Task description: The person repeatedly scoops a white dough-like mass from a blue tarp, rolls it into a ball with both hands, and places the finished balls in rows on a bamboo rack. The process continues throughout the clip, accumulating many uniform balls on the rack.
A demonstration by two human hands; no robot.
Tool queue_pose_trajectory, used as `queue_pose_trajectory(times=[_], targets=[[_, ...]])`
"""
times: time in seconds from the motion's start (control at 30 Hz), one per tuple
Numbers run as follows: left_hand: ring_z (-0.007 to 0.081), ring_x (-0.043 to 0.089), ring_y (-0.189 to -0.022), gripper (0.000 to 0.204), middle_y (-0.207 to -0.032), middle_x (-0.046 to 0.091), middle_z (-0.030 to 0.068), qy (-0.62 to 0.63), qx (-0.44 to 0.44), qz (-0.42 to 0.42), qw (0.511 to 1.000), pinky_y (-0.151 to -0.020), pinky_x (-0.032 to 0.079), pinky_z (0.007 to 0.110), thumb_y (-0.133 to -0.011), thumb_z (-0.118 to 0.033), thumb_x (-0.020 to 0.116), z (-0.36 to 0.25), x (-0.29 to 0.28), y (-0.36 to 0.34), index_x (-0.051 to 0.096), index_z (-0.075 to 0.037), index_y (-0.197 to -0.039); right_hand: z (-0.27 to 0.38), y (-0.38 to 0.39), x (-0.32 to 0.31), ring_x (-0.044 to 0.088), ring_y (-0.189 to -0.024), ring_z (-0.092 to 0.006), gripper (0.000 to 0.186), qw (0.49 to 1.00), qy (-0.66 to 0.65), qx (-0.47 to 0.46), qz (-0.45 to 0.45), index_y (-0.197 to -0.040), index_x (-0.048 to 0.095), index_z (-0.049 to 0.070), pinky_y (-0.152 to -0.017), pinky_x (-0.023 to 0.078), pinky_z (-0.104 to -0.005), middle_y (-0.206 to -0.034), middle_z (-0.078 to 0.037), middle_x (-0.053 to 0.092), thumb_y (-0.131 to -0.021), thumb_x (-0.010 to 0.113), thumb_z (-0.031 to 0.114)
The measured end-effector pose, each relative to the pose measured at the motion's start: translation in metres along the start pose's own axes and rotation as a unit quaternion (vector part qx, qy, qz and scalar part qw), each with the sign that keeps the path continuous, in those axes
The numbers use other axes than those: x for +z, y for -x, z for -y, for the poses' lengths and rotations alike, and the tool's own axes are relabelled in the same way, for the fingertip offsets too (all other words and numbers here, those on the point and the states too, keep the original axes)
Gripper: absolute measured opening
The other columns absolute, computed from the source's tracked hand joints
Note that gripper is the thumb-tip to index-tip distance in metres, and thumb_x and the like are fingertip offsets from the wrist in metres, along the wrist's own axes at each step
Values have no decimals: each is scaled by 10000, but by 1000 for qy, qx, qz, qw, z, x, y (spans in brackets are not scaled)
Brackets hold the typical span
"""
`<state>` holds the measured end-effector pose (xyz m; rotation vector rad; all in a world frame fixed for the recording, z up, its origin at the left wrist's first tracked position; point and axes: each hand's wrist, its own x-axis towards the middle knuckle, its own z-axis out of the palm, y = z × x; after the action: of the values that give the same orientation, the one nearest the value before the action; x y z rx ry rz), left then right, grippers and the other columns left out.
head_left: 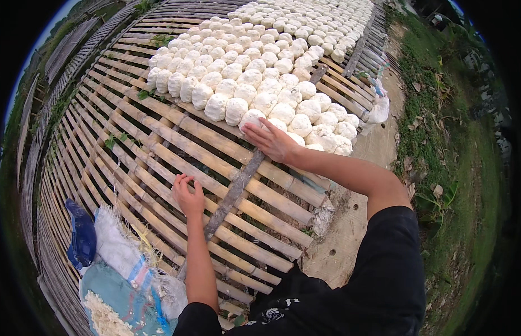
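Note:
My right hand (pixel 271 141) reaches to the near edge of a bed of white, lumpy dough-like balls (pixel 232 70). Its fingers lie stretched out against one ball (pixel 252 117) in the front row, partly covering it. I cannot see its thumb clearly. Nearer and to the left, my left hand (pixel 188 195) hovers over the bamboo slats (pixel 159 168), fingers loosely bent and apart from the thumb, with nothing visible in it. The balls sit close together in rows on the slats.
At the lower left lies a woven sack (pixel 117 241) beside a dark blue container (pixel 81 234) and a teal sheet (pixel 117 288) bearing crumbly white stuff (pixel 103 315). A wooden crosspiece (pixel 233 193) crosses the slats. Along the right run a concrete ledge (pixel 344 241) and grass (pixel 462 185).

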<state>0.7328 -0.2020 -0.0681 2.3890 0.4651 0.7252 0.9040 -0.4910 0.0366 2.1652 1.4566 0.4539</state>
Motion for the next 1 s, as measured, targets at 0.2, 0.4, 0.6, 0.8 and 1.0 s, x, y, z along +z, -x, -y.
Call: queue_pose_trajectory(times=[0.2, 0.4, 0.6, 0.8, 1.0], targets=[[378, 557, -1356, 172, -1311, 645, 143, 16, -6, -6, 1000, -1140, 393, 538, -901, -165, 721, 1, 1, -1, 709, -80, -1051, -3, 57, -2, 221, -1631, -264, 577, 994, -101, -22, -48, -1518, 549, 22, -1338, 159, -521, -1716, -118, 353, -1018, 500, 307], [373, 548, -1366, 165, -1304, 646, 137, 33, -21, -6, 999, -1134, 393, 539, -907, -176, 724, 5, 5, -1, 712, -83, -1043, -7, 93, -9, 193, -1642, -220, 571, 998, -61, 5, -21, -1540, 537, 70, -1335, 133, -569, -1751, -77, 290, -1025, 541, 316], [381, 549, -1368, 159, -1300, 651, 138, 20, -5, 3, 1000, -1134, 397, 540, -910, -173, 714, 11, 5, -2, 711, -86, -1043, 4, 160, -13, 209, -1639, -216, 625, 993, -97, 60, -11, -1603, 456, 111, -1339, 115, -568, -1754, -57, 293, -1019, 543, 317], [382, 548, -1374, 142, -1294, 651, 138, 11, -4, 10, 1000, -1136, 403, 542, -924, -163, 694, 10, 3, 0, 702, -72, -1033, -10, 202, 11, 257, -1624, -231, 666, 970, -228, 72, -50, -1637, 405, 145, -1326, 122, -590, -1755, -60, 287, -1031, 568, 369], [376, 557, -1365, 136, -1285, 652, 143, -15, 5, 12, 1000, -1125, 420, 525, -924, -159, 702, 6, 3, -1, 707, -62, -1019, 52, 203, 27, 256, -1599, -409, 676, 613, -331, 621, -360, -1610, 379, -44, -1305, 167, -525, -1718, -251, 283, -1074, 444, 364]])
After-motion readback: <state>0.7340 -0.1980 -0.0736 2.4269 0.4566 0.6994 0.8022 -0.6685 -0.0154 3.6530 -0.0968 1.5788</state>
